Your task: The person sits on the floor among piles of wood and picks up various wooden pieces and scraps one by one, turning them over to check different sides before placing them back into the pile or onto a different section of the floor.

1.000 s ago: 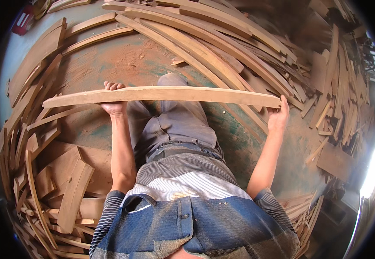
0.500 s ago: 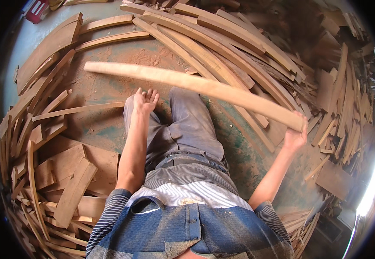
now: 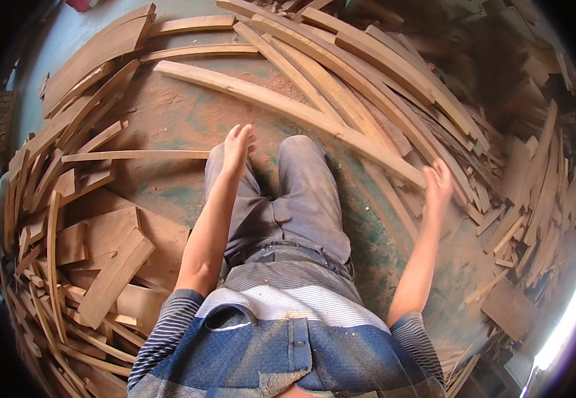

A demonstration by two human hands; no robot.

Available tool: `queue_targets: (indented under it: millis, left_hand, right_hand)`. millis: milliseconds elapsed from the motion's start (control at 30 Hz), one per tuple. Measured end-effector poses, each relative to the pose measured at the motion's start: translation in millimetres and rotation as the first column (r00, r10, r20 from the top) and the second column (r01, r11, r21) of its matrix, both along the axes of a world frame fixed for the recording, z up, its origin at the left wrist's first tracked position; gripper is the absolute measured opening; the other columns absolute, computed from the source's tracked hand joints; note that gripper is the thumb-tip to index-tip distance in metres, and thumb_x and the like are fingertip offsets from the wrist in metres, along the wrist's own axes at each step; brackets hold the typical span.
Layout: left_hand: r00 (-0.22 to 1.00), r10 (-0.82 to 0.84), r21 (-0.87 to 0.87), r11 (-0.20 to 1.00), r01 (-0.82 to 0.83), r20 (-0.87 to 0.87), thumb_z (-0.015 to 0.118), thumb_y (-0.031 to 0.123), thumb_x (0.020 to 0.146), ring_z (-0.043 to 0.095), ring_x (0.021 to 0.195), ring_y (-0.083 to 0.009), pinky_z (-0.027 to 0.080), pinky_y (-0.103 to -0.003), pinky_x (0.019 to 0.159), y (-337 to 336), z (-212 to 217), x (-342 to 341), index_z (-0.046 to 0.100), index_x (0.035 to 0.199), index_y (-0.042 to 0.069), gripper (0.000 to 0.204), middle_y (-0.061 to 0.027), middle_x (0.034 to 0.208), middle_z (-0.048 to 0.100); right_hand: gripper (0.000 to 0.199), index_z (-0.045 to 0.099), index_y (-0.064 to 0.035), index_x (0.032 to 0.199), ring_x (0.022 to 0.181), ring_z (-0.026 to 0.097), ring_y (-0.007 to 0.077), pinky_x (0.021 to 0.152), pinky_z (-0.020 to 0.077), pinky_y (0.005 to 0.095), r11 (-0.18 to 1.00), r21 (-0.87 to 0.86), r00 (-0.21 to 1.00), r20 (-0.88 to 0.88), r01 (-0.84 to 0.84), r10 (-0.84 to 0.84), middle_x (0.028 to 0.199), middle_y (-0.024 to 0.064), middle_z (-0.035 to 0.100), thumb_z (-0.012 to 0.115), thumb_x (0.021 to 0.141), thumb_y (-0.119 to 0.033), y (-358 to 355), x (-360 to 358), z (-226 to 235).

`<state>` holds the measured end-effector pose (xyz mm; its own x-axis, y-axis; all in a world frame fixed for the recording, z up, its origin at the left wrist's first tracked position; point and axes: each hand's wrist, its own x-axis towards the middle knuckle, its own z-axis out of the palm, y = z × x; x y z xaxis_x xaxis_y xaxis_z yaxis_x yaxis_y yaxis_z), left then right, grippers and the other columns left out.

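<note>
A long, gently curved wooden bar slants across the floor beyond my knees, its near end at the right. My right hand is right beside that end, fingers stretched forward and apart, not wrapped round the wood; whether the fingertips touch it I cannot tell. Above my left knee hovers my left hand, empty, its fingers loosely bent and apart. A thin wooden strip lies to the left of that knee.
Curved timber pieces are stacked at the far right. Wide boards and several strips curve round the left, with a short plank lower down. Offcuts heap up at the right. Sawdust covers the green floor.
The curved bar has moved away from me and down toward the floor. My right hand has let go of its end and moved slightly inward and forward. My left hand has shifted slightly.
</note>
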<state>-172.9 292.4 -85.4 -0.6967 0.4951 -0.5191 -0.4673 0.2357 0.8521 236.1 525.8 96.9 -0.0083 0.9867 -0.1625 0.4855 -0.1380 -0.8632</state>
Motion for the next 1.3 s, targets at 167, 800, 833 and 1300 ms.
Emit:
queue_targets:
  millis: [167,800,833,1300]
  left_hand:
    - [0.641,-0.561,-0.605,0.775,0.184,-0.524,0.070,0.026,0.089,0.060,0.117,-0.0397,0.047,-0.044,0.102,-50.1,57.7,15.6,0.061,0.124,-0.007,0.048,-0.0239,0.124,0.065]
    - [0.484,-0.584,-0.683,0.729,-0.040,-0.652,0.070,0.024,0.079,0.052,0.124,-0.0356,0.041,-0.048,0.106,-62.7,35.2,16.8,0.070,0.105,0.003,0.033,-0.0116,0.123,0.064]
    - [0.478,-0.581,-0.680,0.732,-0.046,-0.658,0.070,0.024,0.078,0.052,0.124,-0.0352,0.040,-0.048,0.106,-62.5,35.4,15.9,0.070,0.105,0.003,0.033,-0.0115,0.122,0.064]
    - [0.532,-0.519,-0.651,0.755,-0.082,-0.669,0.072,0.026,0.075,0.051,0.126,-0.0348,0.041,-0.048,0.107,-69.5,30.6,14.2,0.072,0.105,0.005,0.036,-0.0096,0.122,0.065]
  right_hand:
    - [0.064,0.058,0.0015,0.131,0.128,0.050,0.0420,0.108,0.0420,0.0460,0.629,0.070,0.495,0.686,-0.775,0.534,0.137,0.0232,0.054,0.083,0.075,-0.017,1.4,-75.9,-113.6]
    - [0.067,0.055,-0.0093,0.127,0.116,0.056,0.0349,0.098,0.0434,0.0505,0.670,-0.017,0.413,0.776,-0.742,0.477,0.117,0.0119,0.061,0.087,0.068,-0.016,-11.8,-144.8,-191.4]
    - [0.068,0.055,-0.0094,0.127,0.115,0.056,0.0348,0.098,0.0434,0.0504,0.672,-0.021,0.409,0.780,-0.741,0.474,0.117,0.0118,0.061,0.087,0.068,-0.016,-12.2,-145.6,-190.8]
    - [0.069,0.064,-0.0005,0.121,0.106,0.065,0.0392,0.091,0.0519,0.0456,0.690,-0.149,0.516,0.557,-0.708,0.650,0.111,0.0225,0.070,0.090,0.061,-0.023,3.0,-143.8,-163.9]
